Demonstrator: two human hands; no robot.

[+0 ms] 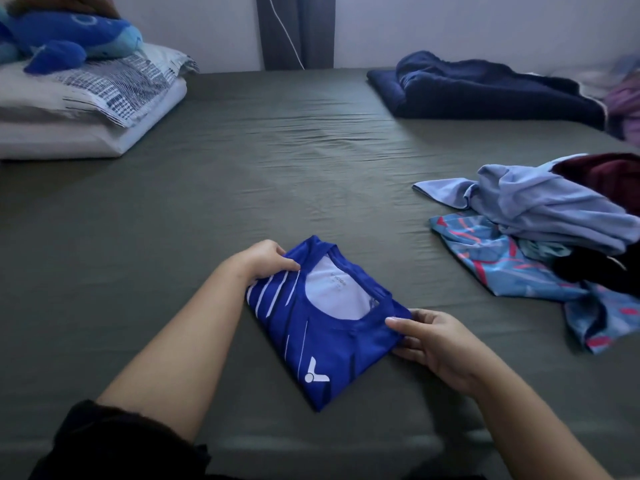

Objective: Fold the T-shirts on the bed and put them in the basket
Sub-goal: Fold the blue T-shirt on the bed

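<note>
A folded royal-blue T-shirt (311,337) with white stripes and a white logo lies on the grey-green bed sheet (207,202) near the front edge, collar facing up. My left hand (263,259) pinches its far left corner. My right hand (433,337) grips its right edge, thumb on top and fingers under the fabric. To the right lies a loose pile of unfolded shirts: a light blue one (540,206), a patterned blue-and-pink one (502,265) and a maroon one (609,174). No basket is in view.
Stacked pillows (86,109) with a blue plush toy (72,39) sit at the back left. A dark navy garment (485,88) lies at the back right, with purple fabric (627,105) beside it. A white cable (287,32) hangs on the wall.
</note>
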